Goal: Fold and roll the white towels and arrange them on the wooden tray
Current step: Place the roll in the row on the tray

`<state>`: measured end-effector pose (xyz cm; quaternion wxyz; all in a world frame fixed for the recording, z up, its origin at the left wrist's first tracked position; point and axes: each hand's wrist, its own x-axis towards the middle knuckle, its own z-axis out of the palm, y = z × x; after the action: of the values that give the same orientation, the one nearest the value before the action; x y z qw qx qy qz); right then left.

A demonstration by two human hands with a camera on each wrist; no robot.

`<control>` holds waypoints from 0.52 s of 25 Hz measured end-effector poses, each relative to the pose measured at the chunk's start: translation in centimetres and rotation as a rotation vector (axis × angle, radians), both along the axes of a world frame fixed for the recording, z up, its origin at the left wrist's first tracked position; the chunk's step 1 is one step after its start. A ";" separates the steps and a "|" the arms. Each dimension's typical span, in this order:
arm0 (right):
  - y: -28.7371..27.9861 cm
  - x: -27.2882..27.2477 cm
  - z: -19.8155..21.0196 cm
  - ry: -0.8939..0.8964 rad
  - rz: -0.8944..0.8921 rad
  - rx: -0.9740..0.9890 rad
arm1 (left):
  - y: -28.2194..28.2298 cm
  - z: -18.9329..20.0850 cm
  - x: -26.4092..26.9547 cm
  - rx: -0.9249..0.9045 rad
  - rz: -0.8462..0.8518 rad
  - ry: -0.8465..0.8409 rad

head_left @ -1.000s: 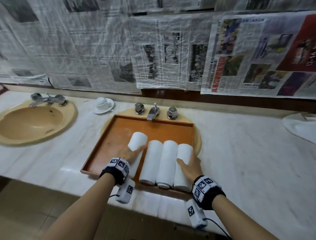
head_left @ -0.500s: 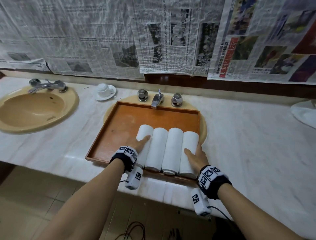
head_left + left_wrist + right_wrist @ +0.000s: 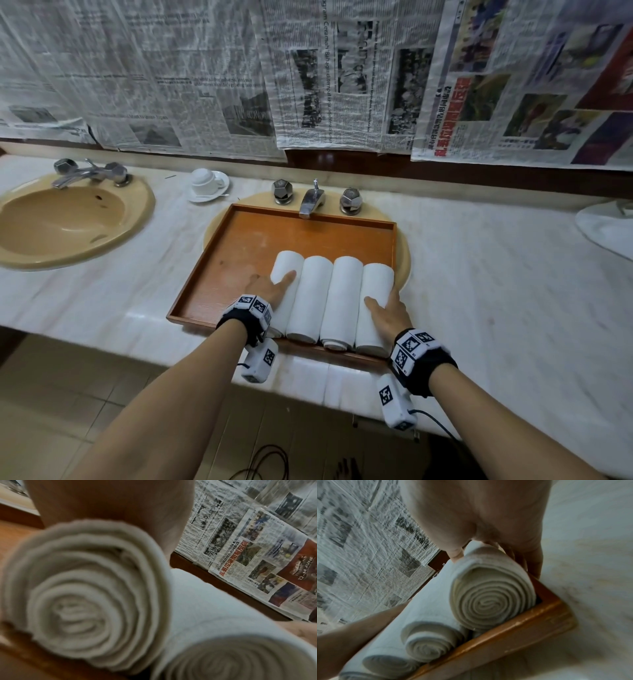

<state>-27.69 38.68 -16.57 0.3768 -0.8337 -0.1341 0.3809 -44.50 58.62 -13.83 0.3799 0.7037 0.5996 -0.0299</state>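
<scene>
Four rolled white towels [image 3: 334, 301] lie side by side in wooden tray [image 3: 239, 253]. L hand [image 3: 270, 291] & R hand [image 3: 388, 313], fingers straight, press outer rolls inward, prob. to tighten the row.

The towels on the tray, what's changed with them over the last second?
The leftmost towel, angled away from the others a second ago, has been pushed in by the left hand and now lies parallel against its neighbour. The right hand stays on the rightmost towel. The middle two rolls and the tray stayed put.
</scene>
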 end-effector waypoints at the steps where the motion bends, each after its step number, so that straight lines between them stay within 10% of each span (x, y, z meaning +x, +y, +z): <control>1: 0.0 0.0 0.0 0.002 0.000 -0.006 | 0.1 -0.2 -0.2 -0.002 0.005 -0.001; 13: -1.1 5.3 7.2 -0.087 0.149 0.036 | -7.3 7.0 6.1 0.502 0.044 -0.274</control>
<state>-22.35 37.59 -9.33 0.3559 -0.8303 -0.2188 0.3688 -38.35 51.36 -6.79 0.2721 0.7601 0.5463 0.2230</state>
